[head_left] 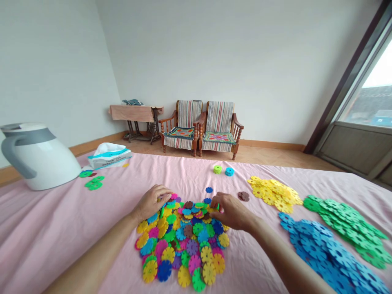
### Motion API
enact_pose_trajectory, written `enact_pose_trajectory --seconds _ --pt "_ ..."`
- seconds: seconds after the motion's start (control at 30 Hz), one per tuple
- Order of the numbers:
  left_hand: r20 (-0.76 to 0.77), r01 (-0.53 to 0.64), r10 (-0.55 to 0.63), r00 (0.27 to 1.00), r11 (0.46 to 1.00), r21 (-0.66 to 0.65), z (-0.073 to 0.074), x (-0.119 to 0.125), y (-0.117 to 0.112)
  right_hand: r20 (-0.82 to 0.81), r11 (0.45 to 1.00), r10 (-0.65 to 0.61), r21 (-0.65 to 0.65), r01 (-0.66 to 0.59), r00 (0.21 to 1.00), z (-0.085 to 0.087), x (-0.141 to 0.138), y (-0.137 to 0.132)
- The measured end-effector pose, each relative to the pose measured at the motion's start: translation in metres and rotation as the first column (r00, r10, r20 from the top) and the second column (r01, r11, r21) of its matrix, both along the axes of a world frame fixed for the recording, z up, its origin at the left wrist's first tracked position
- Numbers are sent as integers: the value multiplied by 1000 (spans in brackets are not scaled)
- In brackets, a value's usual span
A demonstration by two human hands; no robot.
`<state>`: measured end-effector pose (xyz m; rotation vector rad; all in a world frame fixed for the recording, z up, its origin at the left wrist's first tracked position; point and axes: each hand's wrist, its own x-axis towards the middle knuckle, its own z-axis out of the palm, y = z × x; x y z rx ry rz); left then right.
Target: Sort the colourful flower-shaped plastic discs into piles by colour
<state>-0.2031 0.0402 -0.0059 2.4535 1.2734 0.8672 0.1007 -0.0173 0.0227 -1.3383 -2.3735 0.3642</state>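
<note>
A mixed pile of notched, flower-shaped plastic discs [180, 241] in many colours lies on the pink cloth in front of me. My left hand [153, 201] rests at the pile's far left edge, fingers stretched forward and slightly bent over the discs. At the far right edge, my right hand [231, 211] has its fingers curled in with the thumb close to them. Whatever those fingertips may hold is hidden. Just beyond the pile, between the hands, lies a loose dark blue disc [209, 190].
Sorted heaps of yellow discs [272, 192], green discs [346, 224] and blue discs [324, 253] lie to the right. Brown discs [243, 196] and two small stacks sit farther back. A white jug [45, 159], tissue pack [109, 157] and green discs [94, 183] are at left.
</note>
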Motion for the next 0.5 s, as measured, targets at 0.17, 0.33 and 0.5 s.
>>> enact_pose_trajectory --seconds 0.17,0.33,0.5 --pt "-49 104 -103 993 995 11 3 1 -1 26 1000 15 -14 -15 1000 0 2 1" --pt "6 115 -115 993 992 -43 7 6 -7 23 1000 6 -7 -6 1000 3 1 0" --pt "80 100 -92 993 989 -108 8 10 -12 -218 990 -137 8 142 966 5 3 12"
